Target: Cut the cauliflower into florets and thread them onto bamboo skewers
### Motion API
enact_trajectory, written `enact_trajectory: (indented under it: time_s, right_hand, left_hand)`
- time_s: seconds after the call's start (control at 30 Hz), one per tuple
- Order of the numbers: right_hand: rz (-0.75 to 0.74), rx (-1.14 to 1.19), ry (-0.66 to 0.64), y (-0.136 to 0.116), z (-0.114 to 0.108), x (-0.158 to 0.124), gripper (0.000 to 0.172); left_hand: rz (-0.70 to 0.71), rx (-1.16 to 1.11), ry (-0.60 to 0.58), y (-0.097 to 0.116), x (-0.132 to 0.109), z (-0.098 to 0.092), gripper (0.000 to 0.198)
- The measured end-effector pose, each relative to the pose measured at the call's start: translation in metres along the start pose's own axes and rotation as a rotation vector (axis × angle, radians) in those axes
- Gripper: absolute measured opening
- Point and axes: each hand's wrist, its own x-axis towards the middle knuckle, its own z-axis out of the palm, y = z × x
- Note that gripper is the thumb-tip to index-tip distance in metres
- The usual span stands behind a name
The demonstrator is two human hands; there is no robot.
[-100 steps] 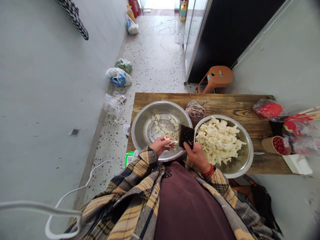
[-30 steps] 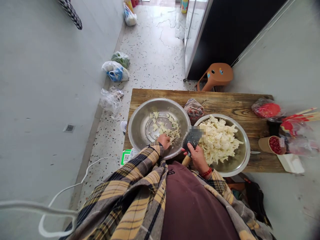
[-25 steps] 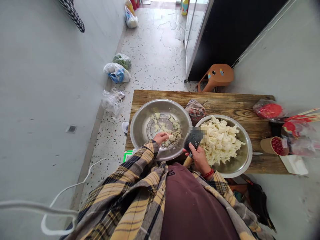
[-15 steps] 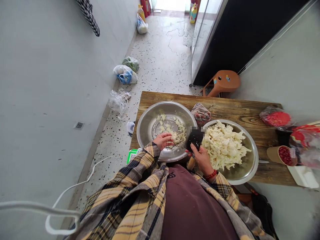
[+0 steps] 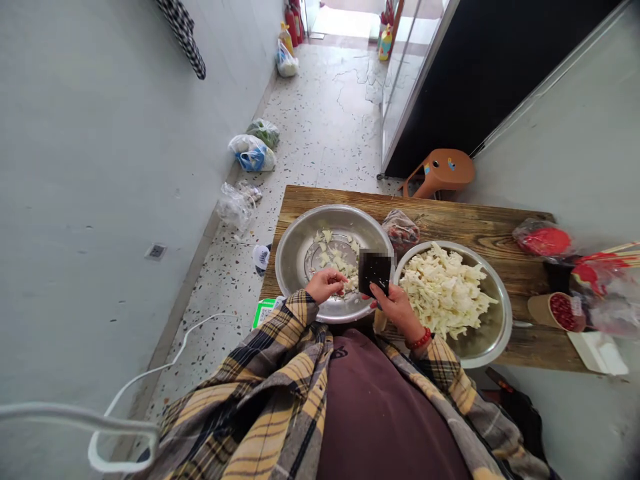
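My right hand grips a cleaver with a dark blade and a wooden handle; small pale bits stick to the blade, which stands over the right side of a steel basin. Inside that basin lie scattered pieces of chopped cabbage. My left hand is over the basin's near side, its fingers drawn together beside the chopped bits; what they hold, if anything, I cannot make out. A second steel basin, to the right, is heaped with torn cabbage leaves.
Both basins stand on a wooden table. Behind them sits a bag of reddish items. At the right are a paper cup of red pieces and a red bundle in plastic. An orange stool stands beyond the table.
My right hand has brought the cleaver leftward, farther over the left basin. My left hand's fingers, spread before, have come together near the chopped cabbage. The view has shifted slightly.
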Motion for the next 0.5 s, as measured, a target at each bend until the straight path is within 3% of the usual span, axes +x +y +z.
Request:
enact_trajectory:
  time_s: [0.23, 0.5]
  right_hand:
    - [-0.006, 0.047, -0.065, -0.001, 0.006, 0.007, 0.04]
    - [0.193, 0.379, 0.067, 0.007, 0.009, 0.0, 0.037]
  left_hand:
    - [0.05, 0.131, -0.039, 0.002, -0.01, 0.002, 0.015]
    - [0.105, 0.219, 0.155, -0.006, -0.008, -0.019, 0.026]
